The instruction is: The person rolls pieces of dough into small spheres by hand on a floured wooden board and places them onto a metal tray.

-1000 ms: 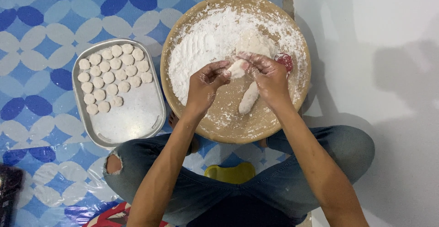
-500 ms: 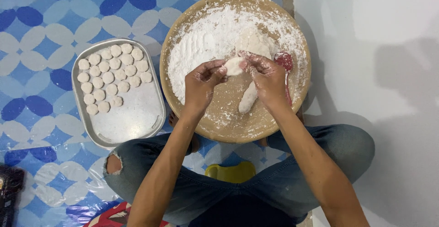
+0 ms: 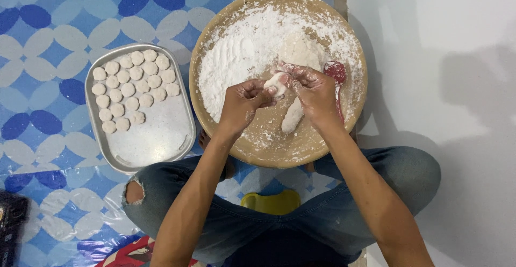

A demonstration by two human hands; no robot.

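Fingers partly hide a soft white dough lump (image 3: 275, 82), pinched by both the left hand (image 3: 244, 103) and right hand (image 3: 314, 92) above the floury round wooden board (image 3: 236, 138), centre frame.

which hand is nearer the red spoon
Right. The right hand sits just beside the red spoon on the round board; the left hand is farther off, across the dough piece both hands pinch.

Matt floury wooden board (image 3: 252, 148), dull metal tray (image 3: 161, 138), soft dough piece (image 3: 275, 81), perhaps plastic mat (image 3: 48, 25)
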